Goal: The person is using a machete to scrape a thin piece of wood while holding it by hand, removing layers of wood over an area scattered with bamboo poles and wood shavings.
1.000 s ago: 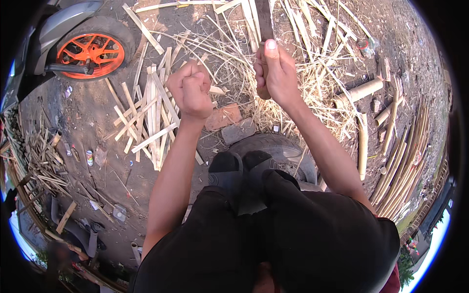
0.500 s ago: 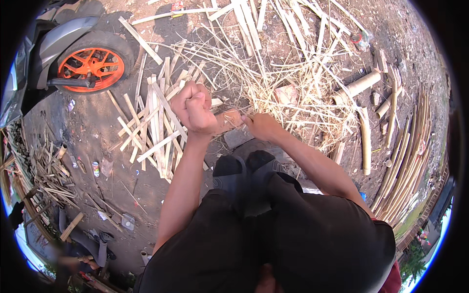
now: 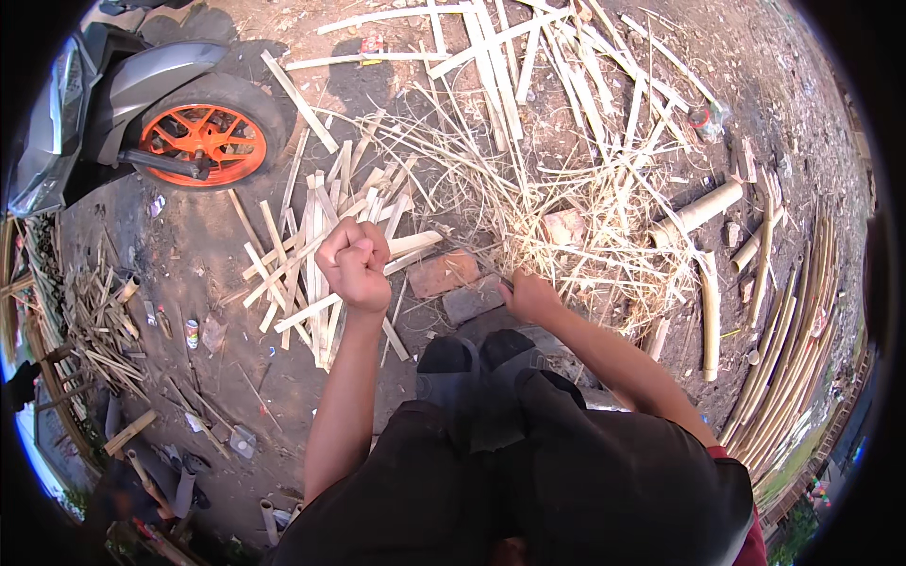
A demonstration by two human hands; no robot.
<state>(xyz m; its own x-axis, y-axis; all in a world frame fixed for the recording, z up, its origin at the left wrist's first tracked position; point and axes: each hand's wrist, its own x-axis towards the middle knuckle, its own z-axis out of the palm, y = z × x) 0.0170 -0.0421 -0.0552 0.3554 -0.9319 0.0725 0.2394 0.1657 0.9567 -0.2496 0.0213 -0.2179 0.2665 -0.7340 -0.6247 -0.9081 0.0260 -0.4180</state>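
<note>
Bamboo strips (image 3: 304, 250) lie in a crisscrossed pile on the ground (image 3: 283, 396), forward and left of the feet (image 3: 444, 357). Left hand (image 3: 357, 266): fingers curled into a fist in front of the pile; whether a strip is gripped cannot be told. Right hand (image 3: 531, 300): fingers folded, contents hidden, located just beside the grey brick (image 3: 474, 300) and near the loose shavings (image 3: 651, 269). Reddish brick (image 3: 444, 274): positioned between both hands.
</note>
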